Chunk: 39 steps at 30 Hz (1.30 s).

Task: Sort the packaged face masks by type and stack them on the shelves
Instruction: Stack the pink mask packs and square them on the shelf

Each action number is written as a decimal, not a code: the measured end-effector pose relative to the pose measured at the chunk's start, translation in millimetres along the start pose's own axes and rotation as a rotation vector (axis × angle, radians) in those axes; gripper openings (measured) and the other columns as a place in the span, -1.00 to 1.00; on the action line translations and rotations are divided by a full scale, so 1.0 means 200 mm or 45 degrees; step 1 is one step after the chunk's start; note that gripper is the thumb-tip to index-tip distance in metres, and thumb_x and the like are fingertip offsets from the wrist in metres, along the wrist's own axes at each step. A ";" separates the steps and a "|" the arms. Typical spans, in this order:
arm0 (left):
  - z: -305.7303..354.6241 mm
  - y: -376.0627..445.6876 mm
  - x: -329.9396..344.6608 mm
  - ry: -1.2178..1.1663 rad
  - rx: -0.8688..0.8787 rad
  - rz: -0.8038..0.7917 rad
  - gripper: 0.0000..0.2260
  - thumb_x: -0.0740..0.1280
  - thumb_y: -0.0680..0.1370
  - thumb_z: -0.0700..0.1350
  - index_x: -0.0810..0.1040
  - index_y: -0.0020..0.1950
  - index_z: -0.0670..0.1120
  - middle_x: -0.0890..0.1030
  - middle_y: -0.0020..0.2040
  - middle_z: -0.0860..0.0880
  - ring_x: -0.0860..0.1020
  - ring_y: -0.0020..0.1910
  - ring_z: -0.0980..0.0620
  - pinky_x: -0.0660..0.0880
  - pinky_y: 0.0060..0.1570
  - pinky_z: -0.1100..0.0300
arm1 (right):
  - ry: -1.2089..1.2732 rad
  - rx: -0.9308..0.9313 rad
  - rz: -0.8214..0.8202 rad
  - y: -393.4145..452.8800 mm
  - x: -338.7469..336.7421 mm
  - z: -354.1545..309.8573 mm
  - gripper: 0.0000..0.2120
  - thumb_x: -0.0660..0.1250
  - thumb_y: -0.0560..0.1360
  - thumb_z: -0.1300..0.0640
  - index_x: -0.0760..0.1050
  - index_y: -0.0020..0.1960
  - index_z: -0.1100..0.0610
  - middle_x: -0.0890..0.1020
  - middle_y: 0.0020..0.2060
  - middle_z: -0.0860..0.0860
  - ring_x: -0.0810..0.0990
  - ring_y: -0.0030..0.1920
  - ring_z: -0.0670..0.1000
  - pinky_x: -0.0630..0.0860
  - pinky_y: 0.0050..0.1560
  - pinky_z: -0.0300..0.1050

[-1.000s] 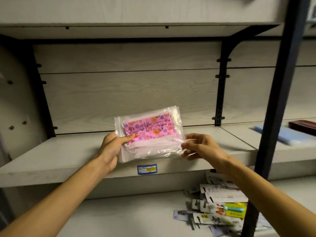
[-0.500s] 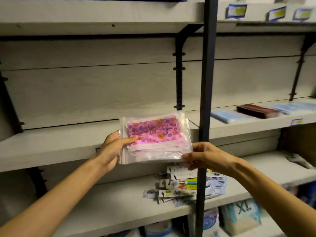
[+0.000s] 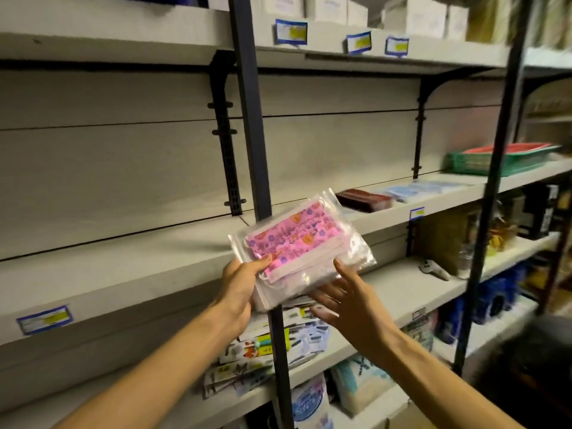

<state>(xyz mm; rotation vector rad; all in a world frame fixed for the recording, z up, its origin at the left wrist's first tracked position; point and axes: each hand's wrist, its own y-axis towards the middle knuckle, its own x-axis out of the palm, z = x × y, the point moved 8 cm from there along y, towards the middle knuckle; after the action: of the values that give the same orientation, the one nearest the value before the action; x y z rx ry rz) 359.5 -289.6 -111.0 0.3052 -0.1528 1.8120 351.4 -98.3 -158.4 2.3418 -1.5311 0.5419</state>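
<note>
one clear pack of pink masks (image 3: pixel 301 243) is gripped by the left hand (image 3: pixel 238 286); the right hand (image 3: pixel 349 300), fingers spread, touches its underside. on the shelf (image 3: pixel 448 196) far right lie one dark red pack (image 3: pixel 365 199) and a blurred blue pack (image 3: pixel 418 188).

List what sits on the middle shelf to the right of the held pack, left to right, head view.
Right of the pink mask pack on that shelf: dark red pack → light blue mask packs → green basket. Further right is too blurred to tell.
</note>
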 end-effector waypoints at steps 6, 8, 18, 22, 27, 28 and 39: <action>-0.14 0.18 0.36 0.033 -0.049 -0.148 -0.71 0.46 0.52 -0.18 0.64 0.24 -0.09 0.74 0.06 -0.10 0.72 0.04 -0.07 0.63 0.07 -0.02 | -0.058 -0.253 0.320 0.17 -0.19 -0.22 -0.83 0.32 0.60 0.19 0.54 0.18 0.15 0.75 -0.02 0.10 0.73 0.02 0.16 0.64 0.10 0.12; -0.16 0.25 0.45 0.003 -0.101 -0.219 -0.59 0.50 0.45 -0.13 0.61 0.29 -0.13 0.73 0.10 -0.13 0.70 0.10 -0.08 0.56 0.23 -0.05 | -0.142 -0.310 0.416 0.22 -0.30 -0.33 -0.89 0.30 0.59 0.26 0.56 0.06 0.11 0.75 -0.12 0.07 0.69 -0.09 0.14 0.57 0.05 0.12; -0.04 0.28 0.64 0.289 -0.194 -0.822 -0.56 0.49 0.36 0.04 0.66 0.21 -0.06 0.71 0.14 -0.12 0.69 0.07 -0.07 0.64 -0.03 0.14 | -0.651 -0.552 0.220 0.30 -0.47 -0.73 -0.78 0.28 0.59 0.33 0.57 0.17 0.13 0.75 -0.03 -0.05 0.73 -0.03 -0.08 0.61 -0.14 -0.29; 0.06 0.28 0.58 0.631 -0.011 -0.664 -0.61 0.47 0.38 -0.12 0.58 0.20 -0.08 0.74 0.08 -0.04 0.69 0.11 -0.04 0.62 0.06 0.21 | -0.713 -0.626 -0.004 0.36 -0.32 -0.75 -0.70 0.27 0.60 0.32 0.46 0.29 0.09 0.70 0.12 0.01 0.69 0.13 0.03 0.67 0.08 -0.02; 0.17 0.21 0.36 0.631 0.288 -0.159 -0.68 0.41 0.55 -0.32 0.53 0.27 -0.11 0.69 0.11 -0.04 0.69 0.03 0.13 0.60 -0.03 0.31 | -0.688 -0.767 -0.179 0.42 -0.05 -0.69 -0.67 0.26 0.60 0.14 0.43 0.36 0.01 0.66 0.17 0.01 0.66 0.20 0.07 0.66 0.09 0.12; 0.19 0.19 0.30 0.599 0.350 -0.064 -0.69 0.40 0.54 -0.33 0.52 0.24 -0.08 0.69 0.08 -0.03 0.69 0.01 0.14 0.60 -0.06 0.32 | -0.690 -0.793 -0.201 0.43 0.01 -0.67 -0.64 0.26 0.60 0.12 0.41 0.39 0.03 0.65 0.19 0.02 0.64 0.22 0.06 0.64 0.14 0.16; 0.45 0.09 -0.42 0.503 0.421 0.600 -0.77 0.34 0.46 -0.45 0.56 -0.02 -0.15 0.69 -0.19 -0.06 0.61 -0.24 0.05 0.52 -0.29 0.36 | -0.817 -0.760 -0.561 0.50 0.78 -0.33 -0.28 0.42 0.48 -0.08 0.13 0.51 -0.02 0.49 0.21 -0.29 0.56 0.17 -0.34 0.50 0.01 -0.48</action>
<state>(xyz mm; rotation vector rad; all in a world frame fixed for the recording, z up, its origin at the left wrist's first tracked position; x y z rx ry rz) 373.1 -396.6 -49.0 0.1402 0.3865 2.3290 306.9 -235.3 -24.0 2.3183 -1.0845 -0.7334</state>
